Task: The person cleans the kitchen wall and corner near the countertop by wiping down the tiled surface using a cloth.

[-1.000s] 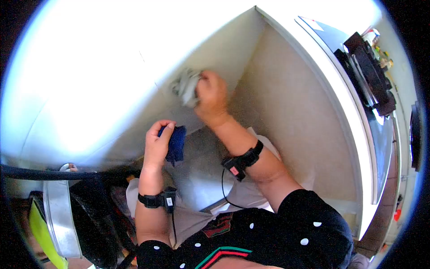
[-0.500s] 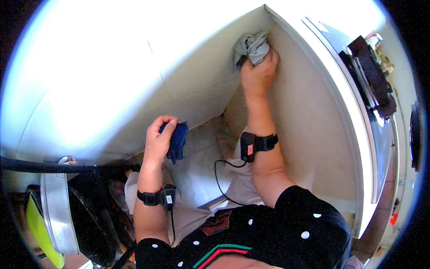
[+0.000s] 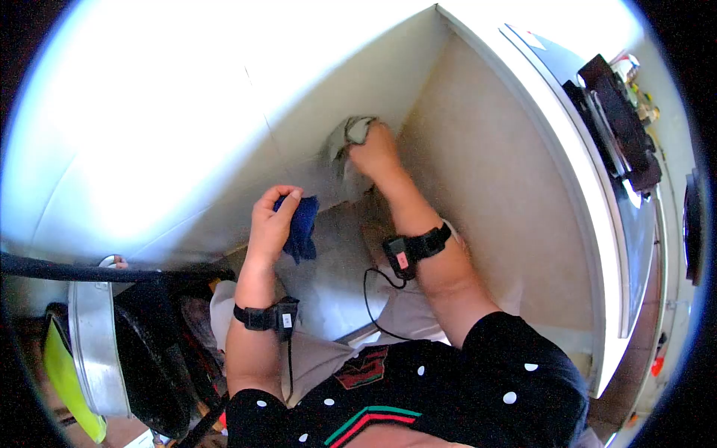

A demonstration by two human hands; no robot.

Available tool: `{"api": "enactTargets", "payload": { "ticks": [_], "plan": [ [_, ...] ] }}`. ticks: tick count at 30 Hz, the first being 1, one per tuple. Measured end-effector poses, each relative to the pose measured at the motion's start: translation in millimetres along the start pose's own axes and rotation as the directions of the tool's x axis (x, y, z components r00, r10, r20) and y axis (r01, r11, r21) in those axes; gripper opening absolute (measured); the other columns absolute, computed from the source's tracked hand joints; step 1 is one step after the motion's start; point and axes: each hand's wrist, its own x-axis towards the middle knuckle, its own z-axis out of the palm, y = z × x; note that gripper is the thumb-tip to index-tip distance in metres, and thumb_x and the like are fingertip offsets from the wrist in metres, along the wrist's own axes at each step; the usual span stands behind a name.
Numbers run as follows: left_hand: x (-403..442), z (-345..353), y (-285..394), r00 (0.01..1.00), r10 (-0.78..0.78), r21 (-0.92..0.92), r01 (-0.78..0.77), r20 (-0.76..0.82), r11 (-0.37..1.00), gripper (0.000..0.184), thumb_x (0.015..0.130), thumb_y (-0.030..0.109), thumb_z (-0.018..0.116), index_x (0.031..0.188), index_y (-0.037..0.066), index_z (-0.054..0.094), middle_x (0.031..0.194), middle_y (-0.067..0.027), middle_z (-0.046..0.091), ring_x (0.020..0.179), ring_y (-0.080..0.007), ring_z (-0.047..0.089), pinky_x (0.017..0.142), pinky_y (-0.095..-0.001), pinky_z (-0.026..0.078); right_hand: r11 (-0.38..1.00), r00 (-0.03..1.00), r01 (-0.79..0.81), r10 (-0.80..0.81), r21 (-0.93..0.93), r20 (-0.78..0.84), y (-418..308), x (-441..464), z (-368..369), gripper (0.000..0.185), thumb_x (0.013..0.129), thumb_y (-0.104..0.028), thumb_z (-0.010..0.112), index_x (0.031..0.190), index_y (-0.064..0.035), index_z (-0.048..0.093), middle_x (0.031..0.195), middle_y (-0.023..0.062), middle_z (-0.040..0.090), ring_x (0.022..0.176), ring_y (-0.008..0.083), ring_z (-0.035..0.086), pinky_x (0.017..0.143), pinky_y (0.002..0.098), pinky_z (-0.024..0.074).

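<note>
A crumpled grey cloth (image 3: 349,136) is gripped in my right hand (image 3: 377,154) and lies against the pale tiled wall (image 3: 299,112), a little left of the corner with the beige side panel (image 3: 493,164). Part of the cloth is blurred. Lower and to the left, my left hand (image 3: 273,220) pinches a dark blue cloth (image 3: 302,228) between thumb and fingers. The blue cloth hangs down over the grey floor and does not touch the grey one. Black straps with small boxes circle both forearms.
A black pipe-like bar (image 3: 67,272) runs across the left side above a round metal pan (image 3: 97,347) and a lime-green object (image 3: 67,381). At the right, a white counter edge (image 3: 575,157) curves past a black appliance (image 3: 616,123).
My right hand first rose with the grey cloth toward the upper corner, then came back down and left along the wall. My left hand has shifted slightly up and right with the blue cloth.
</note>
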Motion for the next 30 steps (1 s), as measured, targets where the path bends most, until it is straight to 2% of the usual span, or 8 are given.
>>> {"api": "enactTargets", "payload": {
  "ticks": [3, 5, 9, 12, 19, 22, 27, 30],
  "plan": [
    [-1, -1, 3, 1.0, -0.022, 0.016, 0.022, -0.015, 1.0, 0.018, 0.089, 0.02, 0.062, 0.093, 0.002, 0.064, 0.078, 0.0012, 0.061, 0.07, -0.0055, 0.054, 0.061, -0.0201, 0.043, 0.979, 0.908, 0.191, -0.146, 0.076, -0.394, 4, 13, -16, 0.033, 0.066, -0.007, 0.067, 0.096, 0.0042, 0.058, 0.096, 0.0251, 0.06, 0.093, 0.0429, 0.057, 0.083, 0.0442, 0.0457],
    [-3, -1, 6, 0.999, -0.023, 0.02, 0.024, -0.033, 1.0, 0.018, 0.089, 0.02, 0.062, 0.093, 0.002, 0.064, 0.078, 0.0012, 0.061, 0.069, -0.0054, 0.054, 0.061, -0.0202, 0.043, 0.962, 0.719, 0.272, -0.214, -0.015, -0.661, -15, 19, -43, 0.035, 0.068, -0.007, 0.067, 0.1, 0.0023, 0.055, 0.099, 0.0226, 0.055, 0.094, 0.0413, 0.053, 0.084, 0.0445, 0.0429],
    [-1, -6, 4, 0.999, 0.022, 0.012, -0.021, -0.024, 1.0, 0.017, 0.089, 0.018, 0.061, 0.093, 0.002, 0.064, 0.078, 0.001, 0.061, 0.069, -0.0058, 0.054, 0.061, -0.0205, 0.043, 0.916, 0.565, 0.4, -0.253, -0.007, -0.785, -28, 41, -52, 0.039, 0.069, -0.006, 0.066, 0.105, 0.002, 0.051, 0.102, 0.0213, 0.052, 0.096, 0.0395, 0.051, 0.084, 0.0441, 0.0417],
    [1, -11, -2, 0.998, 0.025, -0.026, -0.026, -0.059, 0.999, 0.016, 0.089, 0.017, 0.061, 0.094, 0.002, 0.064, 0.079, 0.0009, 0.061, 0.069, -0.0058, 0.054, 0.061, -0.0205, 0.043, 0.7, 0.375, 0.68, -0.589, -0.22, -0.716, -51, 31, -26, 0.043, 0.064, -0.004, 0.065, 0.104, 0.002, 0.049, 0.1, 0.0224, 0.05, 0.093, 0.041, 0.05, 0.083, 0.0446, 0.0423],
    [-2, -17, 10, 0.994, 0.011, -0.059, -0.018, -0.111, 0.998, 0.016, 0.089, 0.016, 0.061, 0.093, 0.002, 0.065, 0.08, 0.0016, 0.061, 0.071, -0.0059, 0.053, 0.064, -0.0209, 0.043, 0.664, 0.667, 0.744, -0.744, -0.071, 0.026, -16, -37, 66, 0.019, 0.072, -0.005, 0.057, 0.091, -0.0079, 0.055, 0.095, 0.0153, 0.052, 0.084, 0.0365, 0.057, 0.066, 0.0437, 0.051],
    [3, -17, 9, 0.992, 0.007, -0.055, -0.014, -0.129, 0.998, 0.016, 0.089, 0.017, 0.061, 0.093, 0.002, 0.064, 0.08, 0.002, 0.061, 0.072, -0.0057, 0.053, 0.065, -0.0206, 0.043, 0.708, 0.721, 0.693, -0.684, -0.138, 0.111, -9, -36, 67, 0.03, 0.067, -0.004, 0.064, 0.095, -0.0076, 0.053, 0.09, 0.0155, 0.049, 0.087, 0.0377, 0.057, 0.068, 0.0453, 0.0507],
    [5, -20, 4, 0.992, 0.012, -0.072, -0.021, -0.125, 0.997, 0.017, 0.089, 0.017, 0.061, 0.095, 0.002, 0.064, 0.08, 0.002, 0.061, 0.072, -0.0058, 0.053, 0.064, -0.0208, 0.043, 0.923, 0.913, 0.382, -0.385, -0.049, -0.136, 1, -20, 25, 0.061, 0.054, 0.002, 0.07, 0.11, -0.0047, 0.048, 0.106, 0.0222, 0.05, 0.094, 0.0436, 0.054, 0.081, 0.0491, 0.0472],
    [1, -21, 6, 0.994, 0.033, -0.112, -0.045, -0.108, 0.993, 0.016, 0.089, 0.017, 0.061, 0.095, 0.002, 0.064, 0.079, 0.0017, 0.061, 0.07, -0.0059, 0.054, 0.062, -0.021, 0.044, 0.945, 0.837, 0.327, -0.3, -0.022, -0.458, 12, 16, -33, 0.053, 0.06, -0.001, 0.068, 0.109, 0.0009, 0.049, 0.108, 0.022, 0.052, 0.099, 0.0399, 0.053, 0.089, 0.0447, 0.0424]
  ]
}}
